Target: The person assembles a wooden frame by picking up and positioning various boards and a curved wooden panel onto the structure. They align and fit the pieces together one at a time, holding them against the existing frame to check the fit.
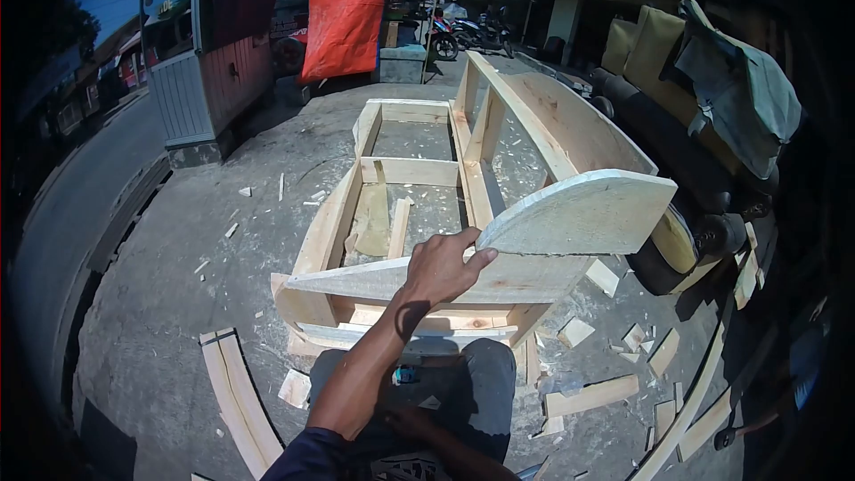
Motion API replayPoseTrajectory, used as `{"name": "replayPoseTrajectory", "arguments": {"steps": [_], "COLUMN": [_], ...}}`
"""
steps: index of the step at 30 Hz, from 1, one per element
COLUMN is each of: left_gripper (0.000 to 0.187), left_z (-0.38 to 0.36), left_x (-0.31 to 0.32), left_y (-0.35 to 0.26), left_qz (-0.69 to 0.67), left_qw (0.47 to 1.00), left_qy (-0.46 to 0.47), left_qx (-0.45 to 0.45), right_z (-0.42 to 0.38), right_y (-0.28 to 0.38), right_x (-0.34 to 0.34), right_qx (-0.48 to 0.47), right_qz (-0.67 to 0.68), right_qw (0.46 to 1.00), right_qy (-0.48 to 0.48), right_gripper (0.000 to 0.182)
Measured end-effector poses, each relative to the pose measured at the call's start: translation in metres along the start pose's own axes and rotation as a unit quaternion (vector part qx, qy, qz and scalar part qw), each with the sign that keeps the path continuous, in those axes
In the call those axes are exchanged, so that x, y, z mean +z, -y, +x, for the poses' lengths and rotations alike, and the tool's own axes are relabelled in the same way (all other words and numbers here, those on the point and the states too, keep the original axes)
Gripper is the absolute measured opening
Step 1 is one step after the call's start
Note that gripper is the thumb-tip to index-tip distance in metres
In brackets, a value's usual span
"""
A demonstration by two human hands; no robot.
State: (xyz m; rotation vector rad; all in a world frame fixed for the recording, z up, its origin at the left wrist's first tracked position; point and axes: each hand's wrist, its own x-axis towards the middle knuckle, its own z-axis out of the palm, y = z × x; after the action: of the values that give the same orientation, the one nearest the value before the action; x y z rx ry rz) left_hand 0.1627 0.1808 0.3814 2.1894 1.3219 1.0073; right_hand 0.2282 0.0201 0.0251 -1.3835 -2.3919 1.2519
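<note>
My left hand (443, 269) reaches forward and pinches the pointed left end of a curved wooden board (583, 212), thumb below and fingers above. The board stands over the near right end of a pale wooden frame (343, 214), its rounded edge facing up. Just under my left hand runs the frame's near top plank (521, 278). Low in my lap, my right hand (405, 420) lies in deep shadow, its fingers hardly visible. A small teal object (405, 375) shows between my knees.
Wood offcuts (592, 395) litter the concrete at right. A curved wooden strip (240, 401) lies at left. Worn upholstered seats (655, 49) are piled at the right. A red sheet (347, 13) hangs behind, near parked motorcycles (468, 34). Part of a person (775, 419) shows at the right edge.
</note>
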Motion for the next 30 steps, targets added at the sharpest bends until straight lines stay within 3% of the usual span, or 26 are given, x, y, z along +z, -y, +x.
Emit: {"name": "replayPoseTrajectory", "arguments": {"steps": [1,3,5,7,9,11,13,15,19,20,25,27,29,30], "left_gripper": [0.039,0.039,0.039,0.04,0.042,0.043,0.042,0.042,0.043,0.042,0.042,0.042,0.042,0.042], "left_z": [0.001,0.0,0.001,0.0,-0.001,0.0,0.002,0.004,0.002,0.002,0.002,0.001,0.001,0.002], "left_x": [-0.001,-0.004,-0.003,-0.007,-0.005,-0.002,0.001,0.002,0.005,0.002,0.001,0.002,0.005,0.005], "left_y": [-0.001,-0.004,-0.001,-0.006,-0.006,-0.005,-0.003,-0.001,-0.002,-0.004,-0.008,-0.009,-0.007,-0.006], "left_qz": [0.004,-0.009,-0.013,-0.01,-0.016,-0.017,0.013,0.005,-0.007,0.002,0.012,0.019,0.001,0.005], "left_qw": [1.0,1.0,1.0,1.0,1.0,1.0,1.0,1.0,1.0,1.0,0.999,0.999,0.999,0.999], "left_qy": [-0.005,0.012,0.006,0.025,0.009,0.005,-0.023,-0.024,-0.029,-0.021,-0.017,-0.004,-0.035,-0.035], "left_qx": [-0.001,0.003,0.009,0.004,-0.007,-0.011,-0.005,0.005,-0.007,-0.014,-0.026,-0.047,-0.023,-0.022], "right_z": [0.0,0.001,-0.015,-0.041,-0.073,-0.087,-0.111,-0.127,-0.163,-0.17,-0.161,-0.132,-0.105,-0.087], "right_y": [0.001,-0.001,0.028,0.075,0.12,0.132,0.148,0.165,0.153,0.149,0.152,0.155,0.168,0.171], "right_x": [-0.005,-0.019,-0.085,-0.164,-0.231,-0.27,-0.301,-0.338,-0.423,-0.437,-0.43,-0.391,-0.336,-0.308], "right_qx": [0.001,-0.08,-0.063,-0.103,-0.104,-0.135,-0.09,-0.173,-0.356,-0.367,-0.322,-0.29,-0.242,-0.22], "right_qz": [0.003,0.092,0.046,0.027,0.068,0.025,0.159,0.32,0.43,0.441,0.518,0.543,0.614,0.586], "right_qw": [1.0,0.983,0.962,0.89,0.843,0.814,0.827,0.741,0.556,0.541,0.569,0.607,0.643,0.69], "right_qy": [-0.008,-0.141,-0.26,-0.444,-0.524,-0.564,-0.532,-0.565,-0.616,-0.615,-0.551,-0.502,-0.387,-0.364], "right_gripper": [0.044,0.041,0.039,0.038,0.039,0.051,0.062,0.076,0.081,0.079,0.076,0.079,0.087,0.088]}}
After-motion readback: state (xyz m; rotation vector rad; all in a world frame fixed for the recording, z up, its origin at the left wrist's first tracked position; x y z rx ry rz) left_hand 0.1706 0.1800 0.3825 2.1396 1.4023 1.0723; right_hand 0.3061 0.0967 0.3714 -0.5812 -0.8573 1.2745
